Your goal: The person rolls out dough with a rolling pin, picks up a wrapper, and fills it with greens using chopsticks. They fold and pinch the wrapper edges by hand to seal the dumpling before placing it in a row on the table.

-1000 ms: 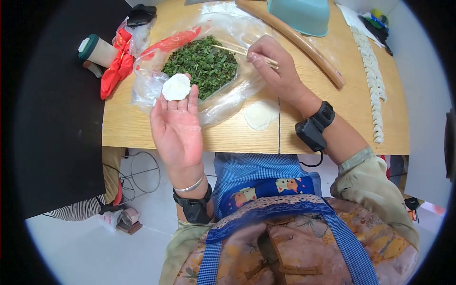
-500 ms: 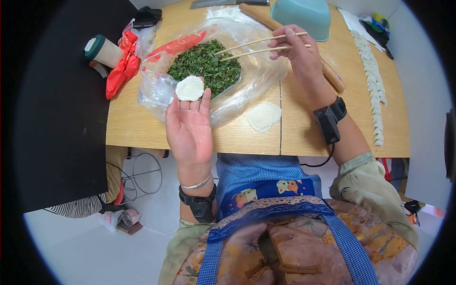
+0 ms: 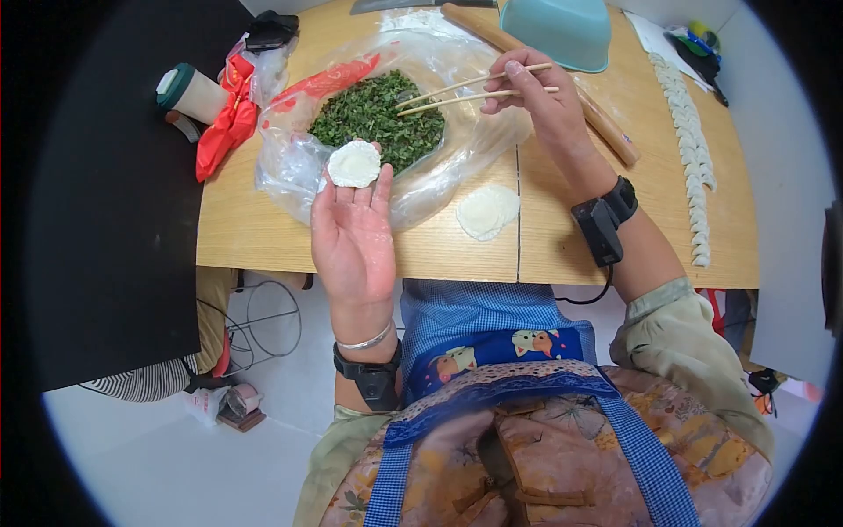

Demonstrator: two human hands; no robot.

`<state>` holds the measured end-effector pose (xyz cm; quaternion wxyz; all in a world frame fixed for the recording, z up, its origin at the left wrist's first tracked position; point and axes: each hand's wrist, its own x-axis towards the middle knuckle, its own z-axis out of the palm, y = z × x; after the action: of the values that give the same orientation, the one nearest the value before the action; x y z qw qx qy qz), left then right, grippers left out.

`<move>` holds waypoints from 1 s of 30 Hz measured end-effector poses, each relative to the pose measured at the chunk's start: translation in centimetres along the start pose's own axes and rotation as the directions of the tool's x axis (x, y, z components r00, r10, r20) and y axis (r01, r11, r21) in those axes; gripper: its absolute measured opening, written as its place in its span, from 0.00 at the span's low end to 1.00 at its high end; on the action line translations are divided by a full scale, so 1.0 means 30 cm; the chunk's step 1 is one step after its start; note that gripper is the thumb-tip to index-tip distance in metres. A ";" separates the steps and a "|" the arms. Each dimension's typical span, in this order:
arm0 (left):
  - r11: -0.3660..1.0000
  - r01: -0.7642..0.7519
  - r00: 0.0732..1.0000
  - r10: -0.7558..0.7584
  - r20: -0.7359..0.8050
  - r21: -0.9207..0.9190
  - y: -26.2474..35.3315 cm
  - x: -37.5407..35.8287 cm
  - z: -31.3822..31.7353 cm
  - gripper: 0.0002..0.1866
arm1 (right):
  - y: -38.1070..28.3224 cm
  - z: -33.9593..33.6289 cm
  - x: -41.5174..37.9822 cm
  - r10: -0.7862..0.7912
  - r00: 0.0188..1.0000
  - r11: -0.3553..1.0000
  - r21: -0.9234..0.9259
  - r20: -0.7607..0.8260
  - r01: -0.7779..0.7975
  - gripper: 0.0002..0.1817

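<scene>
A round white dough wrapper rests on the fingertips of my left hand, which is palm up at the near edge of the filling. My right hand grips a pair of wooden chopsticks, their tips in the chopped green filling. That filling lies in a clear plastic bag spread wide on the wooden table. Between my hands, nearer the table's front edge, lies a small stack of wrappers.
A rolling pin lies behind my right hand, beside a light blue bowl. Rows of folded dumplings line the right side. A cup and red bag stand left; a knife lies at the back.
My right hand has moved a little left with the chopsticks, whose tips have shifted left in the filling. My left hand and its wrapper have shifted slightly right.
</scene>
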<state>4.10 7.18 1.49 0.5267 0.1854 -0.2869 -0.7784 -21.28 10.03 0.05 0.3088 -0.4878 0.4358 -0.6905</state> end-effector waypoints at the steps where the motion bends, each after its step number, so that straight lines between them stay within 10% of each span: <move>1: 1.000 -0.001 1.000 0.001 0.000 0.000 0.000 0.001 0.001 0.27 | -0.001 0.000 0.002 -0.004 1.000 1.000 0.000 -0.016 0.004 0.13; 14: 0.970 0.188 0.982 -0.185 0.033 -0.152 -0.016 0.130 0.000 0.28 | -0.031 -0.022 0.013 0.097 0.995 0.945 0.313 0.004 -0.093 0.12; 30: 0.973 0.153 0.988 -0.157 -0.006 -0.172 -0.021 0.138 -0.035 0.26 | -0.049 -0.015 0.012 0.118 0.992 0.969 0.213 0.041 -0.124 0.12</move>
<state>2.71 3.24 0.34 0.4811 0.1690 -0.1986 -0.8370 -21.82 10.49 1.46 0.4073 -0.4337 0.3829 -0.7067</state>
